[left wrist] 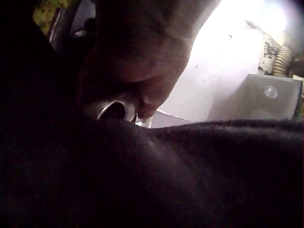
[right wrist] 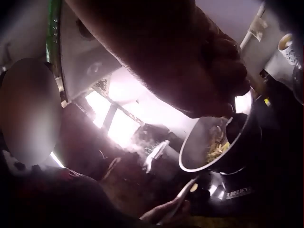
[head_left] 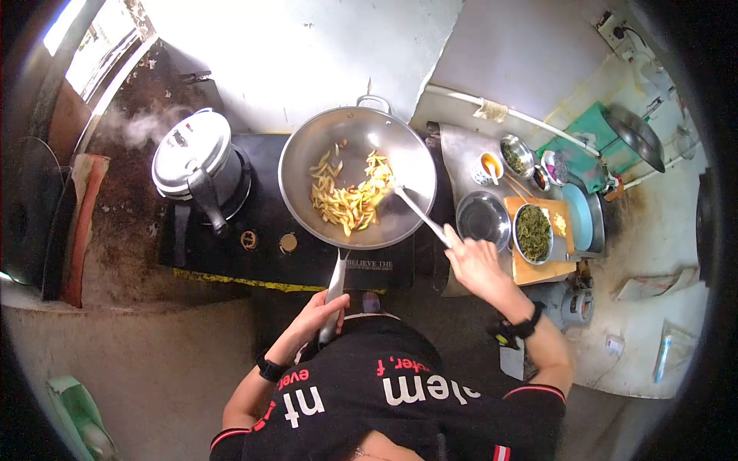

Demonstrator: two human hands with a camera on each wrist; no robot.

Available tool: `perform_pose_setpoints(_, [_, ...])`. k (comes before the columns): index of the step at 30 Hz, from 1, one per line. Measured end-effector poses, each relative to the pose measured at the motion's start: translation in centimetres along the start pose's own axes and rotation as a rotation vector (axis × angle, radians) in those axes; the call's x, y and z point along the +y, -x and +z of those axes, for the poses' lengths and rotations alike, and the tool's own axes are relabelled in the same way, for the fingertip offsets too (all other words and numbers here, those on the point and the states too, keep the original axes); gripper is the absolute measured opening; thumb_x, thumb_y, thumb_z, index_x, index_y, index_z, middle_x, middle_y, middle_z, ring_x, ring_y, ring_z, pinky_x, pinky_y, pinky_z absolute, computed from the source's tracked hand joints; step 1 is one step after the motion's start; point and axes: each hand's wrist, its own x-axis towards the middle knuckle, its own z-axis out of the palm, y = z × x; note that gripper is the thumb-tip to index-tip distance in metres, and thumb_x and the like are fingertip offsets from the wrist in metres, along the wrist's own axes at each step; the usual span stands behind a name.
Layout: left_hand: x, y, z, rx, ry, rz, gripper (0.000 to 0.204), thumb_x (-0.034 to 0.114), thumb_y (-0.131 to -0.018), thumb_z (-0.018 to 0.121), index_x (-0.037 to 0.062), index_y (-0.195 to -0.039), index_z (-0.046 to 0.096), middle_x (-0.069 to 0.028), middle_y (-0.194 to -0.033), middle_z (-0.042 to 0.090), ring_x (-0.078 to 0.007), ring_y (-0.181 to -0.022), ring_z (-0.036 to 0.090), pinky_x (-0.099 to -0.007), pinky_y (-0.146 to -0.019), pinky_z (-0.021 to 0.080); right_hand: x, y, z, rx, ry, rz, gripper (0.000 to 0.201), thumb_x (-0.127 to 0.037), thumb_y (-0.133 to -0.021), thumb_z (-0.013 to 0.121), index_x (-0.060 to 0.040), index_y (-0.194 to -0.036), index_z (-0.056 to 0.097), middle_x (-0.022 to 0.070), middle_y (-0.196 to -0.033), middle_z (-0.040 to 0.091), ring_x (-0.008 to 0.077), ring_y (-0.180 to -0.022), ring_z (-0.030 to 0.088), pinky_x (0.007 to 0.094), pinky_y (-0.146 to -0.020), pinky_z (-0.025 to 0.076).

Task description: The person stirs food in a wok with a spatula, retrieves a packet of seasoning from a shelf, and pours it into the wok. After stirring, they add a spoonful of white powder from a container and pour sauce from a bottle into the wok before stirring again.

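Note:
A steel wok (head_left: 307,138) stands on the black stove, with pale sliced food (head_left: 346,207) in its lower half. My left hand (head_left: 323,313) grips the wok's long handle (head_left: 336,284) close to my shirt; in the dark left wrist view, the hand (left wrist: 137,61) is wrapped round the handle's hollow end (left wrist: 113,110). The right hand (head_left: 480,267) holds a spatula (head_left: 423,210) by its handle, the far end among the food. The right wrist view shows the right hand (right wrist: 213,71) above the wok (right wrist: 190,147), its fingers mostly in shadow.
On the left of the stove (head_left: 261,192), a pressure cooker (head_left: 192,154) gives off steam. To the right are an empty metal bowl (head_left: 483,219), a bowl of green vegetables (head_left: 533,233), a cutting board (head_left: 530,273), a cup (head_left: 487,168) and several small bowls. A gas cylinder (head_left: 573,305) stands below.

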Motion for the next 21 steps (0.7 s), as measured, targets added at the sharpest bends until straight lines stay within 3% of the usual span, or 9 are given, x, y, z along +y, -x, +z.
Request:
perform_pose_setpoints(3, [0.1,0.0,0.1,0.011,-0.007,0.002,0.031,0.034,-0.088,0.055,0.0037,-0.088,0.049,-0.0035,-0.059,0.052,-0.0120,-0.048,0.050,-0.0242,-0.046,0.042,0.4,-4.7,2.3,0.080,-0.033,0.040,0.040,-0.021,-0.085,0.053,-0.0051,-0.122,0.047,0.0201,-0.073,0.060,0.0359,-0.067,0.060,0.0472,-0.062,0.046])
perform_pose_setpoints(6, [-0.5,-0.3,-0.1,0.016,0.002,-0.002,0.032,0.035,-0.088,0.055,0.0037,-0.089,0.049,-0.0035,-0.058,0.052,-0.0119,-0.048,0.051,-0.0242,-0.046,0.042,-0.6,-8.2,3.5,-0.024,-0.244,0.149,0.032,-0.023,-0.087,0.050,-0.0062,-0.114,0.049,0.0237,-0.076,0.061,0.0382,-0.073,0.061,0.0498,-0.065,0.048])
perform_pose_setpoints(8, [-0.6,-0.3,-0.1,0.014,0.010,0.000,0.032,0.035,-0.088,0.055,0.0039,-0.089,0.049,-0.0035,-0.059,0.052,-0.0119,-0.049,0.051,-0.0241,-0.046,0.042,-1.1,-9.6,6.3,0.111,-0.407,0.144,0.035,-0.027,-0.088,0.047,-0.0075,-0.117,0.051,0.0226,-0.071,0.059,0.0393,-0.071,0.060,0.0460,-0.063,0.048])
perform_pose_setpoints(9, [-0.7,-0.2,-0.1,0.015,0.018,0.000,0.032,0.035,-0.089,0.054,0.0040,-0.090,0.049,-0.0035,-0.059,0.053,-0.0120,-0.049,0.051,-0.0241,-0.047,0.042,-1.9,-9.7,6.4,0.083,-0.468,0.160,0.035,-0.027,-0.088,0.047,-0.0067,-0.116,0.053,0.0229,-0.072,0.059,0.0391,-0.070,0.060,0.0446,-0.061,0.047])
perform_pose_setpoints(12, [-0.1,0.7,0.0,-0.007,0.035,0.021,0.032,0.035,-0.091,0.051,0.0034,-0.096,0.051,-0.0037,-0.063,0.054,-0.0114,-0.055,0.052,-0.0231,-0.052,0.043,-3.6,-7.8,4.4,0.071,-0.635,0.096,0.037,-0.026,-0.087,0.050,-0.0067,-0.119,0.052,0.0239,-0.073,0.057,0.0372,-0.067,0.059,0.0415,-0.059,0.045])
perform_pose_setpoints(14, [-0.4,1.2,-0.4,0.019,0.029,0.062,0.033,0.035,-0.091,0.049,0.0029,-0.100,0.051,-0.0030,-0.068,0.054,-0.0103,-0.059,0.053,-0.0224,-0.055,0.044,-3.1,-5.7,2.1,-0.107,-0.629,0.050,0.039,-0.028,-0.087,0.049,-0.0095,-0.121,0.050,0.0223,-0.080,0.062,0.0396,-0.077,0.060,0.0460,-0.066,0.048])
perform_pose_setpoints(18, [-0.9,3.5,-1.8,0.151,-0.074,0.122,0.035,0.033,-0.093,0.047,0.0015,-0.110,0.052,0.0003,-0.080,0.053,-0.0069,-0.069,0.053,-0.0205,-0.063,0.045,-2.5,-0.4,-3.7,-0.199,-0.503,0.022,0.044,-0.028,-0.085,0.052,-0.0095,-0.125,0.047,0.0210,-0.076,0.062,0.0376,-0.070,0.061,0.0463,-0.064,0.047])
perform_pose_setpoints(21, [-1.3,4.2,-2.0,0.147,-0.035,0.103,0.033,0.030,-0.093,0.048,0.0011,-0.109,0.052,0.0021,-0.082,0.051,-0.0061,-0.070,0.052,-0.0200,-0.062,0.046,-3.2,0.3,-2.9,-0.207,-0.310,-0.002,0.044,-0.027,-0.085,0.052,-0.0097,-0.125,0.046,0.0214,-0.071,0.061,0.0364,-0.066,0.062,0.0479,-0.061,0.048])
